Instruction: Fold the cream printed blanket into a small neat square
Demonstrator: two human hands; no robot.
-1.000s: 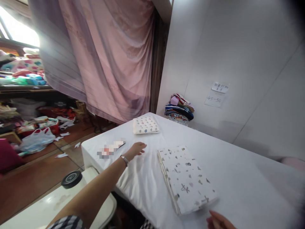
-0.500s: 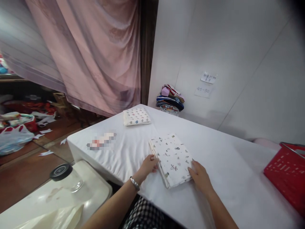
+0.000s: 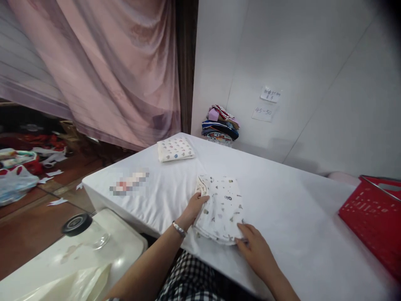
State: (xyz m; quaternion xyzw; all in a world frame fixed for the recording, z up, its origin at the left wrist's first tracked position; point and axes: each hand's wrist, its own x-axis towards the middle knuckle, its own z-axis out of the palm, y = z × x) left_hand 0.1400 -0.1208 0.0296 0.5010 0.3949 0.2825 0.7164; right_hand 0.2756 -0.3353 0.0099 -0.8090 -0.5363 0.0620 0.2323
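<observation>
A white cloth with small printed figures [image 3: 224,209] lies folded in layers on the white-covered table [image 3: 275,200]. My left hand [image 3: 196,207] pinches its left edge, where the layers bunch and lift. At the cloth's lower right corner, my right hand [image 3: 252,242] has thumb and fingers closed round the edge. Farther back on the table rests a second folded cloth [image 3: 176,149], cream with small printed motifs, apart from both hands.
A red plastic basket [image 3: 372,217] stands at the right. Against the wall is a stack of folded fabrics [image 3: 220,127]. A black-lidded clear jar [image 3: 90,234] lies tilted on the white stool [image 3: 125,234] at left. A pixelated item [image 3: 129,182] lies on the table's left part.
The left edge of the printed cloth has been gripped and bunched up by my left hand. My right hand has shifted down and left to the cloth's lower corner. The view has shifted slightly.
</observation>
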